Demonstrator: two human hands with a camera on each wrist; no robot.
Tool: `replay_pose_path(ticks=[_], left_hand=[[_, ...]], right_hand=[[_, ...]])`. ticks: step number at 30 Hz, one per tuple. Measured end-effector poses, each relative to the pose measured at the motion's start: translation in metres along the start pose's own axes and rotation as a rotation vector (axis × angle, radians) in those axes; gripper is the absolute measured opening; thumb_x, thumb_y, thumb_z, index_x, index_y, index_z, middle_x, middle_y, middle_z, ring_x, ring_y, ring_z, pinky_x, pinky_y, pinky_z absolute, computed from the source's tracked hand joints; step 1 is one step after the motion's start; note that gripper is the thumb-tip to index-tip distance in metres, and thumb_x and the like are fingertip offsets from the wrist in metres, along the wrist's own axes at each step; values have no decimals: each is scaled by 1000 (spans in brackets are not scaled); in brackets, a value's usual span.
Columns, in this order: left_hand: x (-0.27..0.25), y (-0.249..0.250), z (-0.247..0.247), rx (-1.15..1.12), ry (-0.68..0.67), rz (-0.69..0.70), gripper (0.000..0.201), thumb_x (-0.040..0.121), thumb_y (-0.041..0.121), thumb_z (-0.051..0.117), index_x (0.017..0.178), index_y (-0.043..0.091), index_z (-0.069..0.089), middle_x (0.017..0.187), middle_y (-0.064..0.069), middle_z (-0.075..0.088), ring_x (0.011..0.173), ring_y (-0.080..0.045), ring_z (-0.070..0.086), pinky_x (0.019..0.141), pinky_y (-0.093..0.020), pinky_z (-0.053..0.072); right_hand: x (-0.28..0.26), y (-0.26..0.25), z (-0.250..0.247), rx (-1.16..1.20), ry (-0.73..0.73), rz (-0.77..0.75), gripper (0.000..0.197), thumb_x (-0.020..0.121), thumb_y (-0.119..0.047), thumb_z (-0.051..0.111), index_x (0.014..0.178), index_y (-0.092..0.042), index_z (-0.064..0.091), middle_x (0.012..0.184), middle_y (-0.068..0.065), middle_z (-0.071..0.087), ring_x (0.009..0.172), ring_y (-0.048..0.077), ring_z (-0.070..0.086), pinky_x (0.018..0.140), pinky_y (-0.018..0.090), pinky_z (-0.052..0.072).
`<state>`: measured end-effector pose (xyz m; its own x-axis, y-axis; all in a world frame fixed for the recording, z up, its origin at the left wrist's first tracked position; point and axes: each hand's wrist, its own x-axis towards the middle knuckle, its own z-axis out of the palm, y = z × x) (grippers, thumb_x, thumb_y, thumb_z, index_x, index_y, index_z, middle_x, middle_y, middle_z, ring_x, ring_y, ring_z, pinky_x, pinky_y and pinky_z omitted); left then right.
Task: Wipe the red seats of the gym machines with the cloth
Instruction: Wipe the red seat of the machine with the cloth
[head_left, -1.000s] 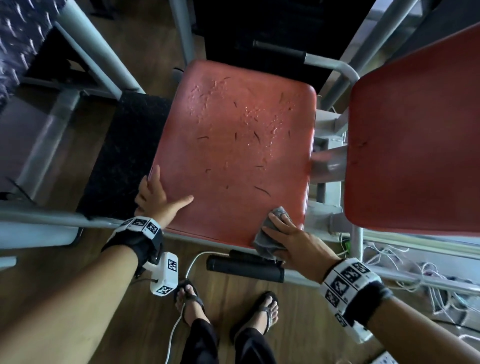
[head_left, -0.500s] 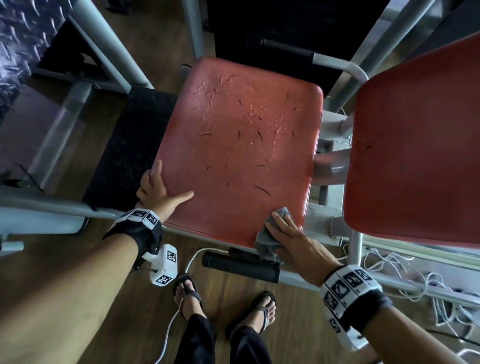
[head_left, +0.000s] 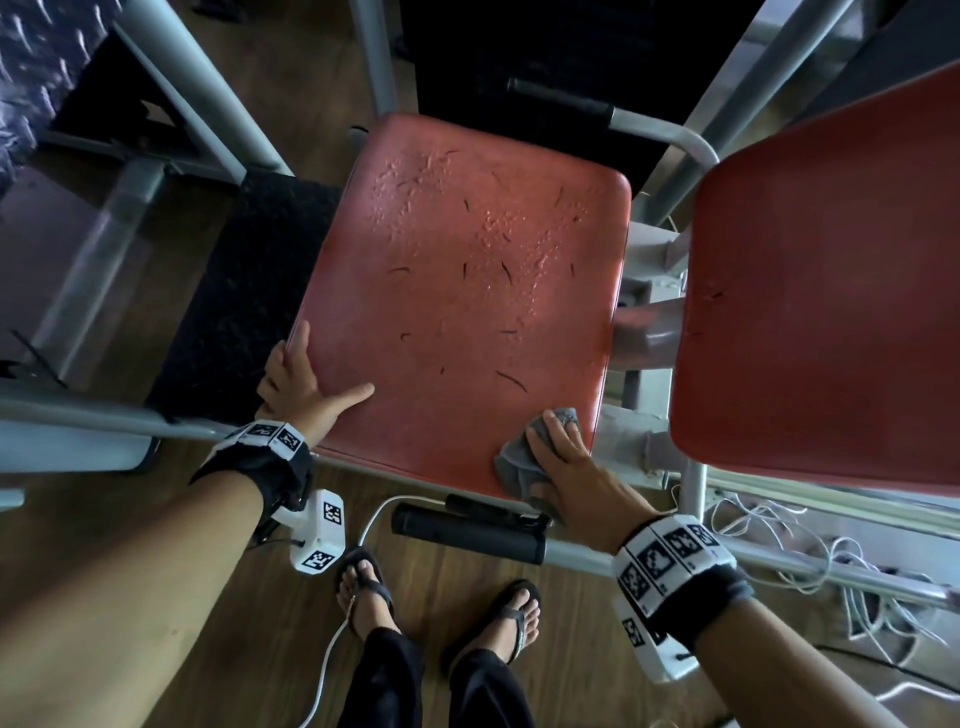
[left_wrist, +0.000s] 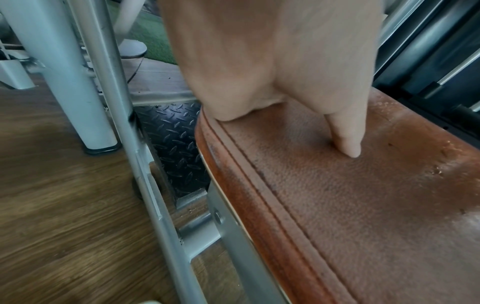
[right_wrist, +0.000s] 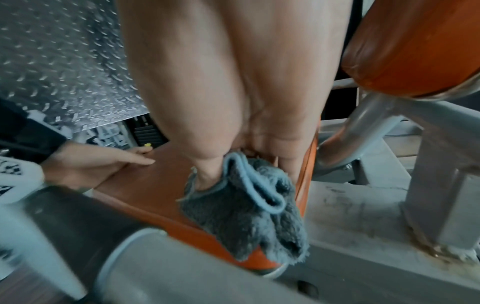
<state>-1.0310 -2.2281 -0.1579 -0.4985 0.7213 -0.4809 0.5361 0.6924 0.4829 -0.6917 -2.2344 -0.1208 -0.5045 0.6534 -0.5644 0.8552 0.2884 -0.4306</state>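
Observation:
A worn red seat (head_left: 467, 291) with dark cracks fills the middle of the head view. My left hand (head_left: 301, 389) holds its near left edge, thumb flat on top (left_wrist: 348, 144) and fingers down the side. At the near right corner my right hand (head_left: 566, 467) presses a bunched grey cloth (head_left: 511, 462) onto the seat. The fingers lie over the cloth (right_wrist: 249, 216) and the thumb is tucked into its folds. A second red pad (head_left: 831, 291) stands higher at the right, untouched.
A black foam handle (head_left: 467, 530) on a grey bar runs just below the seat's near edge. Grey frame tubes (head_left: 78, 410) and a black tread mat (head_left: 239, 291) lie left. Tangled white cables (head_left: 857, 571) sit on the wooden floor at the right. My sandalled feet (head_left: 363, 587) stand below.
Both hands keep their places on the seat, and the cloth stays at the near right corner. Only the head view has shifted a little.

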Motion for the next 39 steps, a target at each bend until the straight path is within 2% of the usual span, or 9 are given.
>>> replay_pose_path(ticks=[2, 7, 12, 16, 18, 20, 31, 36, 39], left_hand=[[1, 0, 0, 4, 1, 0, 116, 66, 59, 80, 146, 53, -4, 160, 0, 0, 142, -38, 13, 111, -62, 18], [1, 1, 0, 30, 7, -11, 116, 66, 58, 80, 146, 53, -5, 160, 1, 0, 143, -38, 13, 110, -63, 20], [0, 0, 1, 21, 12, 1, 115, 67, 56, 80, 147, 52, -3, 160, 2, 1, 142, -38, 15, 110, -63, 20], [3, -2, 1, 28, 13, 9, 116, 66, 57, 80, 146, 54, -5, 160, 0, 1, 142, -38, 15, 109, -64, 22], [4, -3, 1, 22, 3, 12, 117, 66, 58, 81, 146, 54, -5, 160, 0, 0, 142, -39, 14, 109, -64, 21], [4, -3, 1, 10, -5, 10, 117, 66, 57, 81, 146, 53, -5, 160, 0, 0, 142, -40, 14, 109, -65, 20], [2, -3, -1, -4, -13, 22, 116, 67, 56, 80, 145, 54, -5, 160, 3, -1, 142, -37, 13, 111, -63, 20], [0, 0, -3, -7, -14, 23, 115, 68, 55, 80, 146, 52, -4, 160, 2, -1, 142, -37, 12, 111, -62, 19], [-1, -1, -4, -10, -28, 25, 117, 67, 59, 80, 146, 52, -6, 160, 3, -2, 143, -36, 12, 111, -62, 19]], right_hand=[[9, 4, -6, -3, 24, 36, 69, 101, -27, 45, 155, -12, 4, 161, 8, -13, 148, 32, -5, 119, 44, 20], [44, 11, -37, 189, 161, 249, 60, 103, -35, 34, 154, -13, 13, 161, 12, -5, 148, 33, -1, 120, 46, 10], [63, 20, -53, 224, 259, 389, 47, 104, -28, 31, 147, -9, 33, 158, 19, 11, 146, 31, 14, 117, 40, 23], [51, 20, -34, 352, 370, 537, 45, 98, -31, 46, 141, -16, 42, 137, 21, 43, 118, 32, 48, 92, 28, 38], [36, 18, -27, 395, 355, 557, 47, 99, -30, 47, 143, -16, 41, 123, 21, 56, 107, 33, 57, 78, 25, 36], [21, 14, -16, 469, 346, 593, 47, 100, -29, 47, 145, -17, 40, 120, 20, 62, 106, 33, 60, 78, 28, 40], [13, 7, -4, 637, 370, 640, 51, 94, -38, 56, 140, -19, 44, 120, 12, 64, 111, 32, 58, 82, 28, 39], [-3, -6, 13, 667, 359, 659, 46, 94, -33, 57, 137, -19, 46, 116, 12, 65, 109, 33, 58, 77, 27, 35], [10, 0, 9, 622, 361, 647, 54, 94, -28, 57, 142, -12, 40, 122, 17, 61, 113, 35, 56, 86, 31, 40]])
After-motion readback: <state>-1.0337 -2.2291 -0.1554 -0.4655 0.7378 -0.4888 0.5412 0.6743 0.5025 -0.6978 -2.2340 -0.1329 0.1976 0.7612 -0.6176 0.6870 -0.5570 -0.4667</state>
